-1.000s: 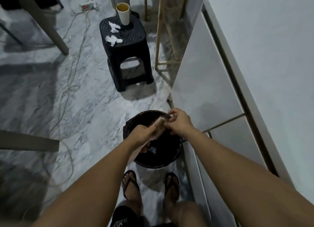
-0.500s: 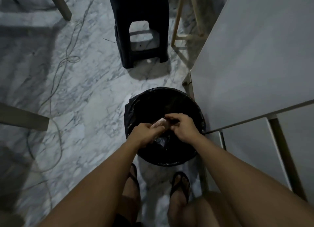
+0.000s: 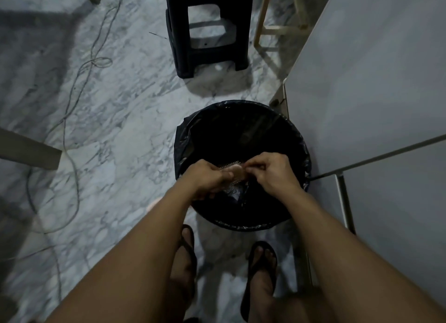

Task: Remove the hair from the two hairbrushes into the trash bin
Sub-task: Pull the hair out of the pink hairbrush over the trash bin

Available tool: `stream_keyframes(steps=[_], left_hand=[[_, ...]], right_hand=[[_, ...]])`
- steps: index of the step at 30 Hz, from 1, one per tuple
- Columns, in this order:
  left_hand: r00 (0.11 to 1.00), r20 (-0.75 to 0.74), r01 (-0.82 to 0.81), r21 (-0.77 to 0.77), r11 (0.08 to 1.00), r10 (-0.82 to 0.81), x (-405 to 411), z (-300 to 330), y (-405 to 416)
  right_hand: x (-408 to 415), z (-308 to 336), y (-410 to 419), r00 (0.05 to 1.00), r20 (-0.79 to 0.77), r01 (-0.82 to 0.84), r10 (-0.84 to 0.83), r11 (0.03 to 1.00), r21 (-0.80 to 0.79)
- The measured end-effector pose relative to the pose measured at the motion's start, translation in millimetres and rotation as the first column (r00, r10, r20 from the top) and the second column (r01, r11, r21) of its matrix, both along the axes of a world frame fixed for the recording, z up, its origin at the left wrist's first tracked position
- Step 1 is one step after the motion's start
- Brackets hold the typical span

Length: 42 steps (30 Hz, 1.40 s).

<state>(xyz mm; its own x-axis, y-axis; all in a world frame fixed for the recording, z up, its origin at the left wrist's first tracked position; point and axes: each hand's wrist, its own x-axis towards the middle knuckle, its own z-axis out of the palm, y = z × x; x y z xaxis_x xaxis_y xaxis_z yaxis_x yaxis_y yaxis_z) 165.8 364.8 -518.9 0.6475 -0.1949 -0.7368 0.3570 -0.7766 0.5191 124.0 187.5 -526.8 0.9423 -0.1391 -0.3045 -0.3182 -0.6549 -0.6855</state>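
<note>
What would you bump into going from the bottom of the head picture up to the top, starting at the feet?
Feet in black flip-flops → left hand and right hand working on the hairbrush over the trash bin → black plastic stool standing on the marble floor.

Camera has tipped down since 1 s ago: paper cup and tissues on the stool top gone from view, only the lower stool (image 3: 207,33) shows. Trash bin (image 3: 299,139) now sits mid-frame with its whole rim visible, both sandalled feet in view below. Hairbrush (image 3: 235,171) has dropped lower, over the bin's near half. Left hand (image 3: 207,180) and right hand (image 3: 272,171) moved down with it, right fingertips (image 3: 251,164) now pinching at the bristle end.
</note>
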Motion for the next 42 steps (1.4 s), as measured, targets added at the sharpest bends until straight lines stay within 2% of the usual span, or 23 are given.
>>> stream_keyframes(steps=[4, 7, 9, 11, 15, 17, 21, 30, 34, 37, 40, 42], left_hand=[[1.000, 0.019, 0.004, 0.029, 1.000, -0.004, 16, 11, 4], [0.998, 0.055, 0.019, 0.038, 0.999, -0.021, 22, 20, -3], [0.995, 0.083, 0.053, 0.079, 0.995, -0.060, 26, 26, -8], [0.989, 0.104, 0.092, 0.134, 0.987, -0.106, 28, 33, -13], [0.975, 0.160, 0.123, 0.186, 0.975, -0.154, 30, 47, -22], [0.971, 0.177, 0.127, 0.192, 0.973, -0.162, 30, 52, -29], [0.964, 0.180, 0.156, 0.220, 0.963, -0.197, 29, 56, -34], [0.980, 0.166, 0.079, 0.186, 0.979, -0.111, 41, 63, -11], [0.978, 0.171, 0.083, 0.192, 0.978, -0.116, 40, 64, -7], [0.968, 0.199, 0.111, 0.205, 0.972, -0.153, 39, 63, -10], [0.969, 0.190, 0.122, 0.199, 0.972, -0.160, 39, 66, -12], [0.974, 0.165, 0.127, 0.176, 0.976, -0.157, 38, 68, -12]], right_hand=[[16, 8, -22, 0.985, -0.057, 0.163, -0.165, 0.986, -0.039], [21, 15, -32, 0.971, -0.076, 0.219, -0.226, 0.971, -0.097], [24, 22, -35, 0.978, -0.097, 0.168, -0.185, 0.973, -0.160], [28, 33, -38, 0.992, -0.102, 0.054, -0.071, 0.986, -0.160], [26, 48, -31, 0.983, -0.122, -0.116, 0.135, 0.982, 0.148], [23, 46, -24, 0.961, -0.161, -0.200, 0.225, 0.967, 0.156], [27, 48, -21, 0.946, -0.231, -0.249, 0.227, 0.966, -0.066], [34, 57, -57, 0.891, -0.331, -0.295, 0.309, 0.951, 0.094], [35, 54, -68, 0.929, -0.297, -0.225, 0.223, 0.974, 0.026], [35, 52, -57, 0.918, -0.301, -0.273, 0.258, 0.962, -0.009], [36, 57, -43, 0.955, -0.127, -0.263, 0.268, 0.963, 0.058], [36, 61, -33, 0.976, -0.011, -0.216, 0.219, 0.970, 0.116]])
